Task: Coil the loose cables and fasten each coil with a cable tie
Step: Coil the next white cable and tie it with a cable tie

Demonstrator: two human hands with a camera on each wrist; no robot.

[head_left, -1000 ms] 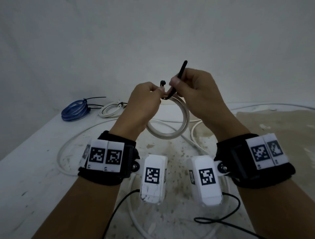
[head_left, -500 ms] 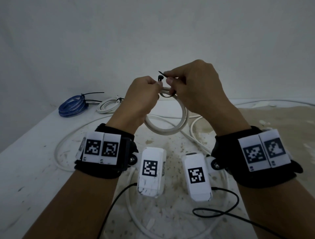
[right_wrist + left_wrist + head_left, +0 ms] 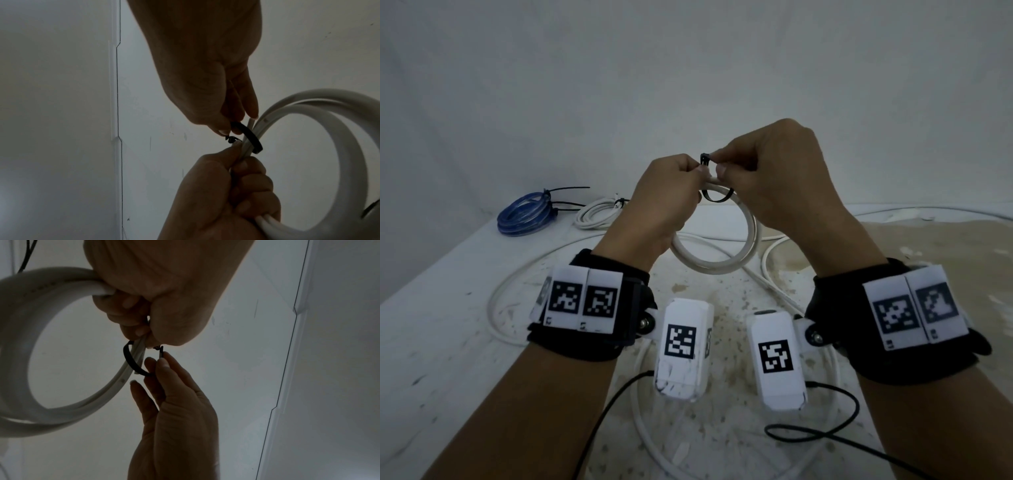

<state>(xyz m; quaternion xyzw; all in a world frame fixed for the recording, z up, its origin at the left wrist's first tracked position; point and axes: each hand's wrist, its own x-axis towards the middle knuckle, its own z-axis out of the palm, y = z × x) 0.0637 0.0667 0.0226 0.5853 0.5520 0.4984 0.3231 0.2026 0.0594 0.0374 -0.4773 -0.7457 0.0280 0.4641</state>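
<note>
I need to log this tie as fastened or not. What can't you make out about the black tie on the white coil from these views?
- Whether the cable tie tip has entered its head: head view, too small, fingertips crowd it.
- Same junction in the right wrist view: dark, backlit.
- How many turns the white coil has: left hand covers the bundle.
- The grip of the right hand on the tip: hidden by its own fingers.

Legible text: none; only black-and-white square code markers on the white wrist tags [image 3: 583, 297] and white camera housings [image 3: 681, 346], with faint unreadable print along the white cable coil [image 3: 41, 287].
</note>
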